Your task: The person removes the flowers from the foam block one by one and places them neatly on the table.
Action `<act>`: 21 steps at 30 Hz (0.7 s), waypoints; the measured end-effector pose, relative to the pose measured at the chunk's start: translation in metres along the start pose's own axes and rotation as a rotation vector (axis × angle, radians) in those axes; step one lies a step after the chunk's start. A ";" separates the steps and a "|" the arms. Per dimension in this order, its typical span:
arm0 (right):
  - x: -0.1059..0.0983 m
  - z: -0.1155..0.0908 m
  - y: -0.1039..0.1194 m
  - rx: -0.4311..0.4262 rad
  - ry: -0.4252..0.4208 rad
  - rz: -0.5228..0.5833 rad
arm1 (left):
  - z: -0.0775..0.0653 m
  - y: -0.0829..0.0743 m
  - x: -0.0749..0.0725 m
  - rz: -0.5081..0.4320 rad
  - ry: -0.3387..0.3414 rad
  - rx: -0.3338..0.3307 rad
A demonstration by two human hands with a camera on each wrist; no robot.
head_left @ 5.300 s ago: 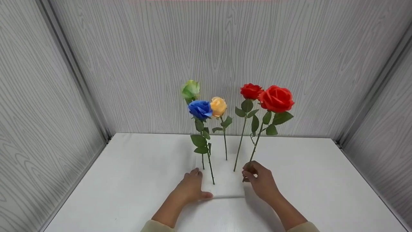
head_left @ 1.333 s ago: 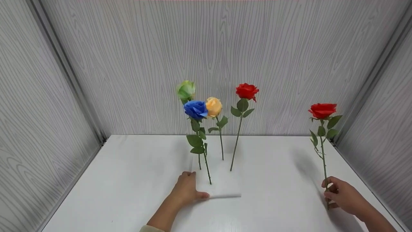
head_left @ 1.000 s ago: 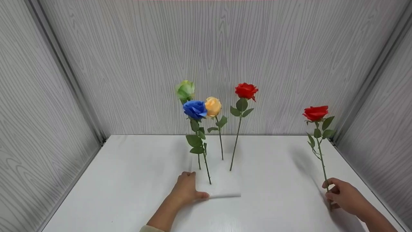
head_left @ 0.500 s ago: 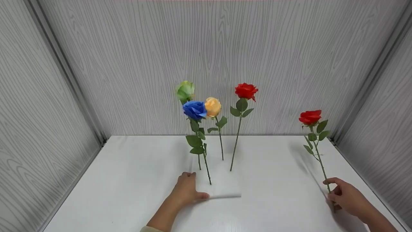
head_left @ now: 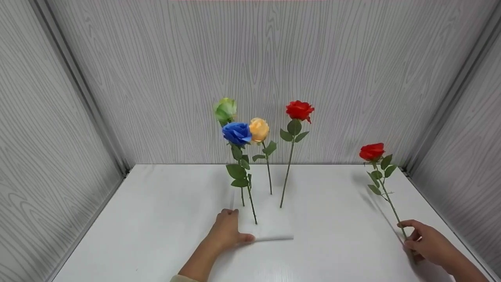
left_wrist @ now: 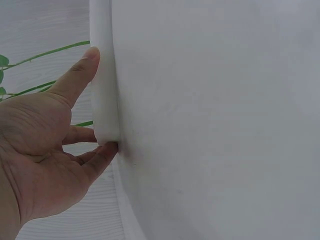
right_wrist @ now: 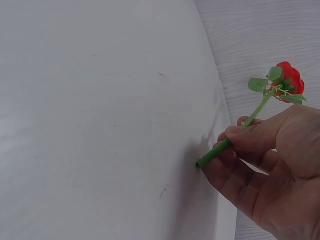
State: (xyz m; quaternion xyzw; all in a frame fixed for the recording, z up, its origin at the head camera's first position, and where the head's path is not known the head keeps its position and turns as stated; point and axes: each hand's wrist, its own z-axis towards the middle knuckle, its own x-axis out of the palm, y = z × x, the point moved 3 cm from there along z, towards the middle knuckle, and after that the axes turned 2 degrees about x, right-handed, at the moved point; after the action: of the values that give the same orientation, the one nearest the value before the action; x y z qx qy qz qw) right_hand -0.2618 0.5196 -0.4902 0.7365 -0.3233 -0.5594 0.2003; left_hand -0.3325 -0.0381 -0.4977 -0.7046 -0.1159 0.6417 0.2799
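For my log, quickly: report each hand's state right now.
Left hand: closed on the near left corner of the white base.
Right hand: closed, holding a red rose by its lower stem.

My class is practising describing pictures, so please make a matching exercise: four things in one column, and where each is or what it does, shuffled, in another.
Column one
1. left hand
2. right hand
3. blue rose
4. yellow rose

Column two
A. frontmost stem on the white base
B. holds a red rose by its stem
C. rearmost stem on the white base
D. touches a corner of the white base

Pairs: 1-D, 2-B, 3-A, 4-C
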 end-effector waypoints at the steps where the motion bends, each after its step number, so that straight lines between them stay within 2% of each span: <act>1: -0.001 0.000 -0.001 0.003 0.006 -0.002 | 0.000 0.000 0.000 0.000 -0.001 0.000; 12: -0.003 -0.001 -0.009 0.151 0.080 -0.010 | -0.001 -0.001 -0.001 -0.004 -0.002 -0.010; 21: -0.002 -0.005 -0.009 0.163 0.084 -0.037 | -0.001 0.000 0.000 -0.010 -0.009 0.002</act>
State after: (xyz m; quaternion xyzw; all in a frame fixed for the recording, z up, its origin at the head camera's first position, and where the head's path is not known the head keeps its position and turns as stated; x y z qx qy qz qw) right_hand -0.2552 0.5270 -0.4934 0.7791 -0.3452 -0.5035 0.1429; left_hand -0.3314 -0.0382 -0.4971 -0.7007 -0.1200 0.6437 0.2832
